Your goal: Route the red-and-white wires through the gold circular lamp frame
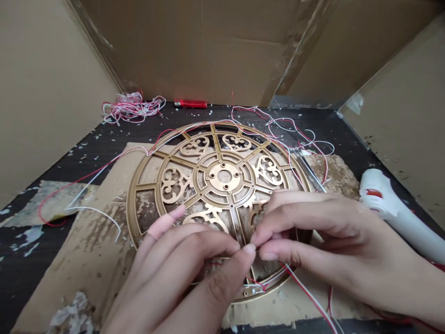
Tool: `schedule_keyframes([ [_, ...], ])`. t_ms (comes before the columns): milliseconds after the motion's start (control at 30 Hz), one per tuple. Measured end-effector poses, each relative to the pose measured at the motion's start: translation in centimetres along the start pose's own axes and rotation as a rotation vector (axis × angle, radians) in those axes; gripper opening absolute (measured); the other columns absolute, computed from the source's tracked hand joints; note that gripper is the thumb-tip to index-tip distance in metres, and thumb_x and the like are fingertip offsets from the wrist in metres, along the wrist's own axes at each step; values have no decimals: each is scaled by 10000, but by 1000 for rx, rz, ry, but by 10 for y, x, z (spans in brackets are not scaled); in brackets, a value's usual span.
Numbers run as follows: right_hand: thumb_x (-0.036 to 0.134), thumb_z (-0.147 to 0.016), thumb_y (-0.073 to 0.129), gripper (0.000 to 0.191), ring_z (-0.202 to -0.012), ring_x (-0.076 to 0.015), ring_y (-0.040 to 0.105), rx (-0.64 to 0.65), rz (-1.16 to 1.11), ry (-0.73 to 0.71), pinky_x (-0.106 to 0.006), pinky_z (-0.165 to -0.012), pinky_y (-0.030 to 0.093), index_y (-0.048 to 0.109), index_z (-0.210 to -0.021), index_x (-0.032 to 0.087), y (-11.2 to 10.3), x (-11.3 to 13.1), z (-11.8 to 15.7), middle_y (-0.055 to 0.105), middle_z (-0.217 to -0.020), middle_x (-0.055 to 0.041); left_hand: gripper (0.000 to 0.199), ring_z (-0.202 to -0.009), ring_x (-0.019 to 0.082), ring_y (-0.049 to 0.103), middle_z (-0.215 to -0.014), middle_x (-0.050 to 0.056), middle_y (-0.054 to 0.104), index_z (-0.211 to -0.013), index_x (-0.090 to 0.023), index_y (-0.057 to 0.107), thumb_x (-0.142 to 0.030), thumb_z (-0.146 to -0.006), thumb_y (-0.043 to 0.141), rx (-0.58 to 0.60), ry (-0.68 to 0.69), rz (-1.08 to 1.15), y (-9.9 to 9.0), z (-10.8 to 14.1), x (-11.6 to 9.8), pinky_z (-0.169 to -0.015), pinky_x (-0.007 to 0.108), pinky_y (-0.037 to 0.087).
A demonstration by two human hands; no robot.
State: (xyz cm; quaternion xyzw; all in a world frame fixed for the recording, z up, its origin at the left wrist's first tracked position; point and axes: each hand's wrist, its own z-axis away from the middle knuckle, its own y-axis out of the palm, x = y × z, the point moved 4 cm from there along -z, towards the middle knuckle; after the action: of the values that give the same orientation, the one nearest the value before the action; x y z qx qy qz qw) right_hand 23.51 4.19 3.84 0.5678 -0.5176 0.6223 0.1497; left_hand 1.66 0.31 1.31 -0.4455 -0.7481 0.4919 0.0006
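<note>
A round gold openwork frame lies flat on a cardboard sheet. My left hand reaches over its lower left, thumb and index finger pinched together. Beside it, my right hand is also pinched, its fingertips meeting my left ones above the frame's lower part. A bit of red shows between the fingertips, but most of what they hold is hidden. Red and white wires run out below my right hand, and others follow the frame's rim. A wire joint rests on the near rim.
A tangled red and white wire bundle lies back left, beside a red lighter. Loose wire loops spread at the back right. A white glue gun lies at right. Cardboard walls enclose the dark table.
</note>
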Motion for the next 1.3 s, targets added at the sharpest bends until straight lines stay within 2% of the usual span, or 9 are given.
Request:
schedule_keyframes([
  [167,212,-1249,720,96,-943,-27,687,-21,85,-81,-94,-861,535,785,-1189,174,-1,1,4,741,-1045,52,363,-982,65,728,-1045,-132,734,-1051,-353,768,-275,-1272,491,-145,-69,57,5,-3,-2,-1404,343,397],
  [367,105,-1233,650,125,-904,-29,640,-1,131,-124,-117,-810,502,748,-1186,166,0,3,5,703,-1009,45,461,-1067,73,752,-1080,-129,771,-1218,-357,777,-30,-1146,459,-47,1,55,4,-7,-4,-1422,306,349],
  [500,84,-1223,592,146,-872,-52,612,-17,185,-155,-149,-776,495,695,-1171,173,0,6,6,677,-979,38,465,-1029,86,757,-1050,-115,774,-1195,-366,780,-50,-1152,442,-95,16,53,5,-4,-4,-1414,320,364],
  [667,27,-1183,582,165,-854,-103,546,-24,302,-201,-234,-779,476,607,-1089,160,5,9,10,613,-923,16,415,-1068,121,773,-1053,-71,790,-1305,-322,767,-104,-1150,450,-35,85,7,7,-2,-3,-1408,396,425],
  [800,189,-1214,650,204,-811,-153,591,-50,413,-203,-271,-731,513,650,-1010,186,5,6,12,613,-879,-24,362,-1179,270,776,-1113,1,812,-1419,-366,797,-392,-1061,742,63,114,-106,5,4,0,-1308,545,572],
  [967,447,-1187,754,284,-802,-205,620,-85,474,-170,-309,-717,563,716,-1034,210,-1,0,11,602,-858,-53,446,-1220,302,767,-1155,18,807,-1464,-387,786,-468,-1025,779,110,118,-136,3,9,1,-1275,586,603],
  [1067,428,-1170,773,251,-795,-207,621,-118,448,-164,-313,-707,566,717,-1054,213,-4,0,9,602,-858,-49,419,-1224,284,772,-1136,1,808,-1468,-381,775,-376,-1052,724,100,107,-104,-1,6,2,-1316,576,570],
  [1200,233,-1198,688,116,-797,-162,622,-133,416,-171,-275,-700,536,681,-1084,212,-5,2,8,618,-878,-17,480,-1247,146,742,-1181,-47,780,-1493,-324,686,-126,-1112,471,109,140,-62,-4,2,2,-1479,451,349],
  [1300,111,-1217,582,148,-830,-96,620,-141,382,-162,-221,-740,518,659,-1139,211,-5,3,7,639,-925,28,396,-1249,110,719,-1187,-41,751,-1424,-284,645,-124,-1163,394,129,144,-77,-2,-2,-1,-1486,388,294],
])
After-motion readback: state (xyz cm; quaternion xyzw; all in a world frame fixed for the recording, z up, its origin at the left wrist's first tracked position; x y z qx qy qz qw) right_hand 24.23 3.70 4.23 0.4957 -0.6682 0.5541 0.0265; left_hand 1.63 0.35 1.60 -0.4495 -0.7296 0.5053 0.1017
